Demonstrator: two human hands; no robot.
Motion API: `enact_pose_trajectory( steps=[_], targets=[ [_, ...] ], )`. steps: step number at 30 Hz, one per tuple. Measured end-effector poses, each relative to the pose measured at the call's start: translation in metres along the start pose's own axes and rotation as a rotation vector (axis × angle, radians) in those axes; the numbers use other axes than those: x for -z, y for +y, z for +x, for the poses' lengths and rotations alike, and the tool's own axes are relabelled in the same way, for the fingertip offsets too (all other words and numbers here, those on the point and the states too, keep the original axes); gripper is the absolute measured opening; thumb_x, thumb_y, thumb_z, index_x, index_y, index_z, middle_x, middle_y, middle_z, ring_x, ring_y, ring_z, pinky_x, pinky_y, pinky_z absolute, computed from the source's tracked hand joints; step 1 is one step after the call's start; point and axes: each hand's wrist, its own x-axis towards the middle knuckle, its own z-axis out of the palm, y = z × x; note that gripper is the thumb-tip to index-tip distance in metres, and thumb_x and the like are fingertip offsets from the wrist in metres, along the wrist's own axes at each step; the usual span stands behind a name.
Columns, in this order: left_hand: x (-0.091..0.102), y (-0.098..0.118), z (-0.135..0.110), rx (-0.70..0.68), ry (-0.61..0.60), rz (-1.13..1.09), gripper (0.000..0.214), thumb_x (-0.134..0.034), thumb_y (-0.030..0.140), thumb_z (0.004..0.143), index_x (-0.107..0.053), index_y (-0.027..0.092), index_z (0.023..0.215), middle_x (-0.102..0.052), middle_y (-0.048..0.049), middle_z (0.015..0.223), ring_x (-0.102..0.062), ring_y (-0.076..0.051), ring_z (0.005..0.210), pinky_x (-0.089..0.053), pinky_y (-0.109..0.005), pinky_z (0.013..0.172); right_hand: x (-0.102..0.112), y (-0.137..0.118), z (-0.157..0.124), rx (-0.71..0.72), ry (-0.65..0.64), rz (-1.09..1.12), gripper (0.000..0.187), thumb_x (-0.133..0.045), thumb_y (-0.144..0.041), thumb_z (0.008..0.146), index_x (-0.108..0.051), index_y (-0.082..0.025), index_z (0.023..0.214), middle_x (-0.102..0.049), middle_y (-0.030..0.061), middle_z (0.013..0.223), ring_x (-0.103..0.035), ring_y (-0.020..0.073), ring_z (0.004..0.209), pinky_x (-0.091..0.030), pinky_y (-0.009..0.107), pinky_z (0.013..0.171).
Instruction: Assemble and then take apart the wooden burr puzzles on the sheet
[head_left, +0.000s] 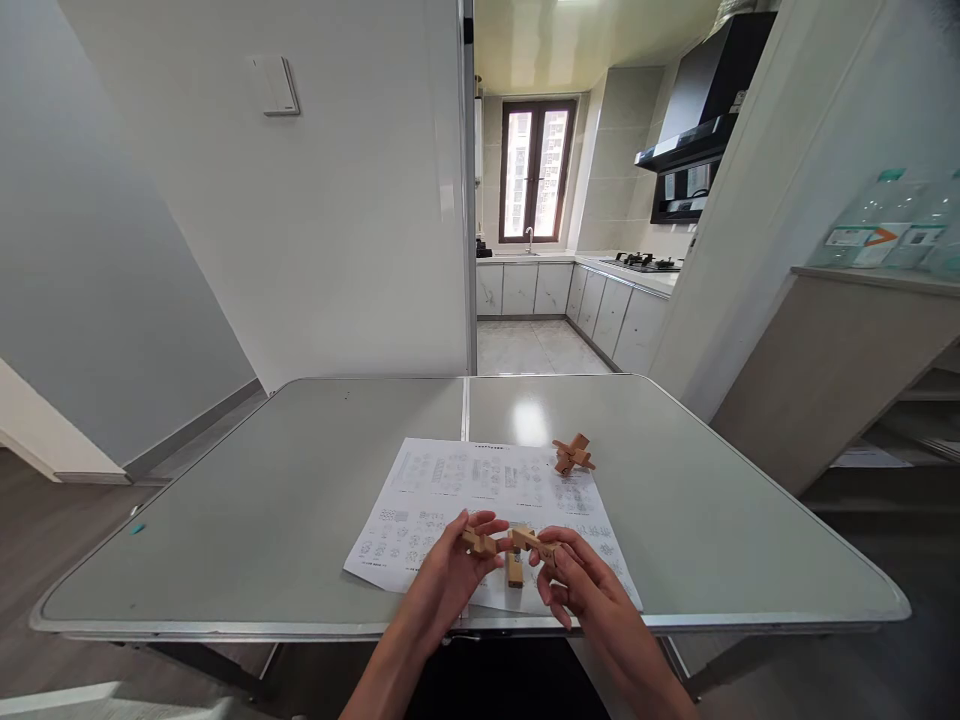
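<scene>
My left hand [450, 575] pinches the left end of a partly joined wooden puzzle [514, 550] made of notched light-brown bars. My right hand [581, 585] grips its right end, fingers curled round a bar. One bar hangs down between the two hands. The hands hover just above a printed instruction sheet [442, 495] lying on the grey folding table [262, 500]. A second, fully assembled wooden cross puzzle [572, 455] rests on the sheet's far right corner, apart from both hands.
The table's near edge [225, 628] runs just below my wrists. A white wall stands beyond the table on the left. A kitchen doorway opens behind. A counter with plastic bottles [885, 225] sits at the right.
</scene>
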Motion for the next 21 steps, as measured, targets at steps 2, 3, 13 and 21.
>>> enact_pose_trajectory(
  steps=[2,3,13,21],
  targets=[
    [-0.008,0.000,-0.003,0.006,0.033,-0.060,0.029,-0.066,0.028,0.095,-0.070,0.006,0.114,-0.069,-0.0219,0.126,-0.067,-0.033,0.117,-0.054,-0.039,0.101,-0.003,-0.003,-0.001,0.010,-0.015,0.010,0.032,-0.062,-0.055,0.097,-0.066,-0.026,0.109,-0.062,0.0042,0.101,-0.053,0.0124,0.071,-0.041,0.024,0.055],
    [-0.011,0.000,-0.005,0.005,0.060,-0.094,0.029,-0.065,0.024,0.094,-0.068,0.005,0.116,-0.068,-0.0229,0.128,-0.065,-0.034,0.121,-0.052,-0.041,0.106,-0.005,-0.004,-0.002,0.010,-0.022,0.005,0.031,-0.062,-0.054,0.097,-0.067,-0.025,0.107,-0.061,0.0038,0.101,-0.052,0.0122,0.070,-0.041,0.024,0.055],
    [-0.018,-0.021,-0.007,-0.035,0.177,-0.079,0.032,-0.071,0.016,0.088,-0.069,0.009,0.119,-0.072,-0.0181,0.120,-0.072,-0.020,0.078,-0.056,-0.025,0.056,-0.028,-0.008,-0.002,0.067,-0.117,-0.161,0.043,-0.056,-0.055,0.100,-0.051,-0.030,0.135,-0.067,0.0079,0.120,-0.068,0.0208,0.090,-0.059,0.037,0.075],
    [-0.019,-0.033,-0.014,-0.145,0.105,0.053,0.043,-0.082,0.042,0.086,-0.074,0.017,0.119,-0.073,-0.0119,0.116,-0.068,-0.020,0.095,-0.053,-0.025,0.082,-0.030,-0.002,0.002,0.102,0.010,-0.215,0.046,-0.059,-0.059,0.097,-0.063,-0.024,0.126,-0.071,0.0119,0.122,-0.071,0.0282,0.106,-0.056,0.049,0.099]
  ],
)
